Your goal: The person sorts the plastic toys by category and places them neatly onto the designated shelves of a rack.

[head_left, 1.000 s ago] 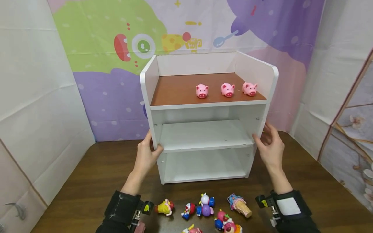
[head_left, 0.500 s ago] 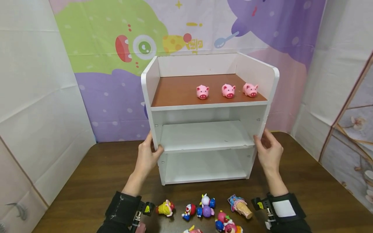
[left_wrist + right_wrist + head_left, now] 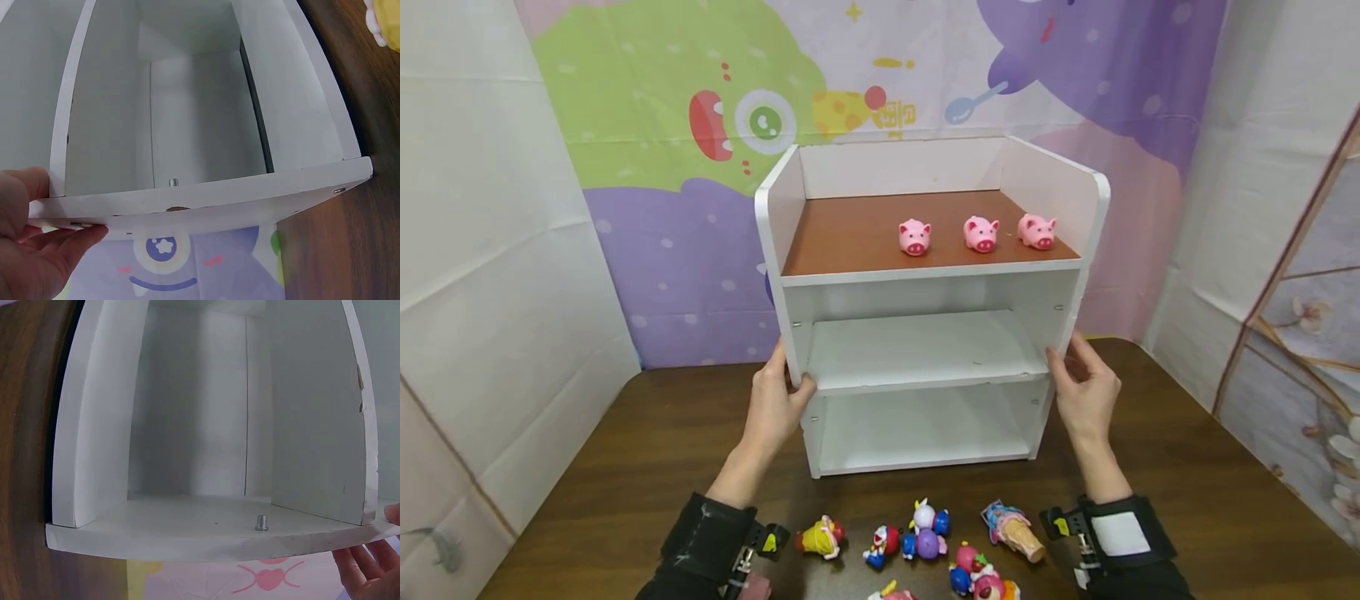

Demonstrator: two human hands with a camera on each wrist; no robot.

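Note:
A small white shelf unit (image 3: 925,387) with a brown top board stands on the wooden table. My left hand (image 3: 772,402) grips its left side panel at middle-shelf height, thumb on the front edge and fingers outside. In the left wrist view, the thumb and fingers of that hand (image 3: 37,231) lie on either side of the panel. My right hand (image 3: 1084,390) holds the opposite side panel the same way; only its fingertips (image 3: 359,565) and a bit of thumb show in the right wrist view. Three pink pig figurines (image 3: 981,234) stand on the top board.
Several small toys lie in front of the unit, among them a yellow-clothed figure (image 3: 822,537), a red-and-blue figure (image 3: 882,546) and an ice-cream-cone toy (image 3: 1012,530). A cartoon cloth (image 3: 685,250) hangs behind; pale side walls (image 3: 512,208) flank the table (image 3: 587,500).
My right hand has moved slightly left, its fingers drawing closer against the side panel. The left hand keeps its hold. The pigs and loose toys stay in place; the head view shifts slightly.

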